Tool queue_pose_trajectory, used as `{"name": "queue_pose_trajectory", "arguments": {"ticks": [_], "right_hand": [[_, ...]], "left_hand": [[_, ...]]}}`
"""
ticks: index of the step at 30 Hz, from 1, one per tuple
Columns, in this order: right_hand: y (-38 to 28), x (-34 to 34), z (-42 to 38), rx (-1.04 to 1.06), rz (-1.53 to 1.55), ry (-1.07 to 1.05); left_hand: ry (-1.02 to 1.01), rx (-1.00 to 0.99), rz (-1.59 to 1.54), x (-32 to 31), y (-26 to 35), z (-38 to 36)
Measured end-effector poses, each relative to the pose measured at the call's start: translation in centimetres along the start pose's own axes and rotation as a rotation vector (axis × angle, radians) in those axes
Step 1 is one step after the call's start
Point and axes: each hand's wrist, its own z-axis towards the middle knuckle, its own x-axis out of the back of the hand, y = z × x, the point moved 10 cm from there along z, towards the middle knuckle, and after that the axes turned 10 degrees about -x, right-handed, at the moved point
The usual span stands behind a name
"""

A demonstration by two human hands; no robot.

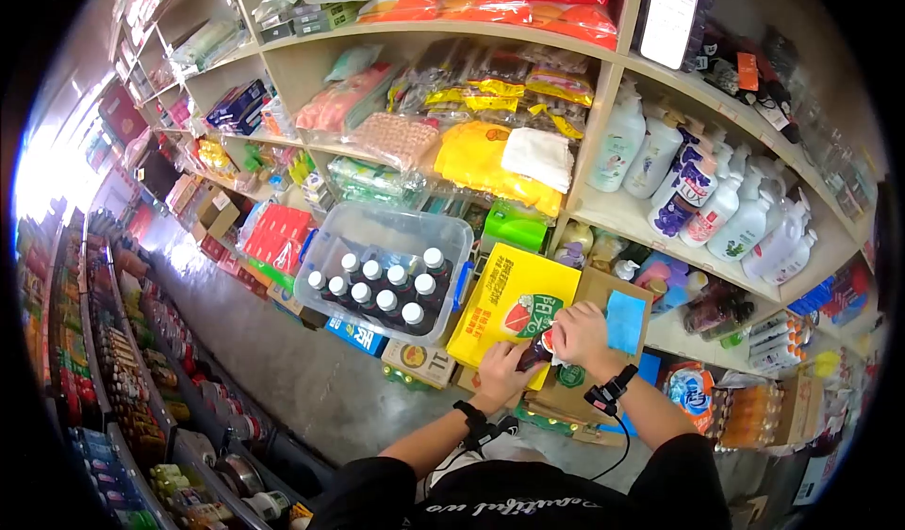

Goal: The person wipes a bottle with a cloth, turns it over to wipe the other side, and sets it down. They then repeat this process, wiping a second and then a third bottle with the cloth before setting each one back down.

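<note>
Both hands meet at a dark bottle (535,351) above the front edge of a yellow box (514,294). My left hand (504,372) is closed round the bottle's lower left part. My right hand (580,337) is closed over its upper right end, which hides the top. The bottle lies tilted between the hands. To the left, a clear plastic bin (377,224) with blue handles holds several dark bottles with white caps (413,313).
Behind are wooden shelves (603,59) with packaged goods, pump bottles (745,228) and a lit phone (668,21). A cardboard box (622,318) with a blue sheet stands at the right. Stocked racks line the left, beside grey floor (222,332).
</note>
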Motion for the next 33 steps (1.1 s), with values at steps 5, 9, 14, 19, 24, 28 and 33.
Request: {"name": "queue_pose_trajectory", "arguments": {"ticks": [5,9,14,19,24,28,33], "right_hand": [[0.1,-0.2,0.2,0.010,0.037,-0.015],[0.2,-0.8,-0.1,0.033,0.021,-0.026],[0.2,-0.6,-0.3,0.023,0.029,0.012],[0.5,-0.9,-0.1,0.012,0.025,-0.031],[1.6,-1.5,-0.4,-0.061,0.005,-0.014],[1.8,-1.5,-0.7,0.001,-0.018,-0.008],[2.9,0.4,-1.6,0.079,0.022,0.039]], "left_hand": [[0.006,-0.028,0.043,0.3,-0.1,0.6],[-0.012,-0.019,0.084,0.4,0.3,0.4],[-0.012,-0.026,0.093,0.2,0.1,0.4],[-0.093,0.058,0.072,-0.3,-0.7,0.5],[-0.280,0.161,-0.081,-1.1,-2.9,2.2],[-0.334,0.151,-0.190,-1.9,-4.7,3.1],[-0.319,0.094,-0.210,-1.4,-4.0,3.4]]}}
